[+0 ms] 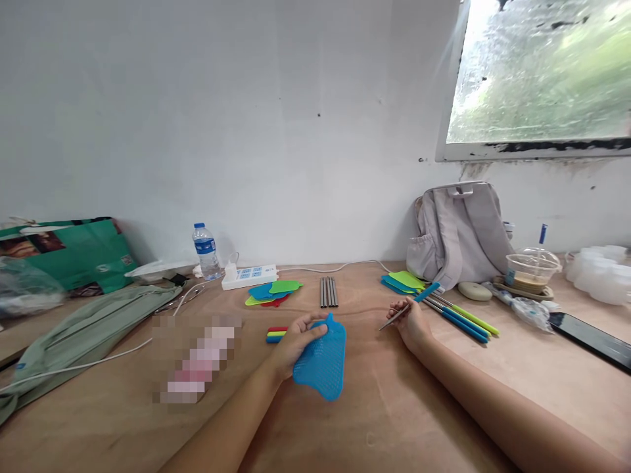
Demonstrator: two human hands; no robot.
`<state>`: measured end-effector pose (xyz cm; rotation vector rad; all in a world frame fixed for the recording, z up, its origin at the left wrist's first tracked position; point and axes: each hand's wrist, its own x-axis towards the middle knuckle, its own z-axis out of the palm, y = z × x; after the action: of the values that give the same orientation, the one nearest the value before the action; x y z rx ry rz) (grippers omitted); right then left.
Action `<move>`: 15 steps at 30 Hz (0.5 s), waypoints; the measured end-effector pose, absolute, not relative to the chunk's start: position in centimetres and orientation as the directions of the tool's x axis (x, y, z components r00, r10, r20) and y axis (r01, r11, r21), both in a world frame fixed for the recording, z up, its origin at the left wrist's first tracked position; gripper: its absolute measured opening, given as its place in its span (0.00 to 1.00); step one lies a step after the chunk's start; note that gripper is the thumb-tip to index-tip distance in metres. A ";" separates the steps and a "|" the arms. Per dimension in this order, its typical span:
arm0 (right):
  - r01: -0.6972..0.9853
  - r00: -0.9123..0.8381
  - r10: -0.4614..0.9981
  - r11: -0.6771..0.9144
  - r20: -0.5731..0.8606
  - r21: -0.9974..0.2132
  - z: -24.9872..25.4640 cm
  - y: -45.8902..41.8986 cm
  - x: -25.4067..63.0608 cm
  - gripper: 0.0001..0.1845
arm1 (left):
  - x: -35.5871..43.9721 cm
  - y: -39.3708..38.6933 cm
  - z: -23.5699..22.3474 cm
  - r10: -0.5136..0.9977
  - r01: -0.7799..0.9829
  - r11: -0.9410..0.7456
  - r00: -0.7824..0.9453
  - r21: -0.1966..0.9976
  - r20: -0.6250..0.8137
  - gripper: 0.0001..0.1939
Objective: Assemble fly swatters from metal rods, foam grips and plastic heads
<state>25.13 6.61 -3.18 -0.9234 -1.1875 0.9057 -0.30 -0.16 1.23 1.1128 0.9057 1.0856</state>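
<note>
My left hand (pixel 296 343) pinches a blue perforated fly swatter head (pixel 323 368) near its narrow neck, holding it above the table. In my right hand (pixel 414 328) is a thin metal rod with a blue handle (pixel 428 292), its bare metal end slanting down to the left. The rod and the swatter head are apart. Beside my left hand lie red, yellow and blue handle tubes (pixel 276 334), partly hidden by it. Several short metal rods (pixel 328 293) lie side by side in the middle. Blue and green handled rods (pixel 466 324) lie right of my right hand.
Loose swatter heads (pixel 266 293) lie before a white power strip (pixel 250 276); more heads (pixel 403 282) lie near a grey backpack (pixel 461 230). A water bottle (pixel 205 253) stands at back left. A cup (pixel 530 270) and phone (pixel 591 338) are at right.
</note>
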 end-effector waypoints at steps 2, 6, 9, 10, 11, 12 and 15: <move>-0.142 0.199 0.930 0.340 0.310 -0.930 -3.3 6.4 24.4 0.19 | 0.1 -0.6 1.2 0.943 -0.079 0.079 0.330 0.994 -0.049 0.20; -0.326 0.240 0.949 0.277 0.204 -0.904 -3.0 5.0 22.4 0.20 | 0.4 -0.7 0.7 0.887 0.143 0.022 0.454 0.989 -0.085 0.17; -0.455 0.129 0.978 0.204 0.162 -0.867 -2.4 3.5 20.8 0.20 | 0.3 -0.5 0.4 0.858 0.200 0.007 0.502 0.980 -0.108 0.19; -0.463 0.075 0.983 0.183 0.167 -0.868 -2.3 3.0 20.4 0.20 | 0.2 -0.4 0.3 0.856 0.213 -0.001 0.506 0.977 -0.110 0.19; -0.462 0.024 0.985 0.163 0.171 -0.872 -2.2 2.6 20.1 0.20 | 0.2 -0.3 0.2 0.855 0.228 -0.010 0.508 0.974 -0.110 0.20; -0.459 -0.016 0.985 0.146 0.173 -0.876 -2.1 2.3 19.8 0.21 | 0.2 -0.3 0.2 0.853 0.242 -0.016 0.509 0.970 -0.113 0.21; -0.459 -0.078 0.984 0.109 0.162 -0.882 -2.1 1.7 19.3 0.21 | 0.1 -0.2 0.2 0.855 0.272 -0.021 0.504 0.962 -0.124 0.23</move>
<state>19.28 1.68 -2.07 -0.7027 -0.9973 1.3736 0.07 -0.23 0.17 1.5696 0.9998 0.6171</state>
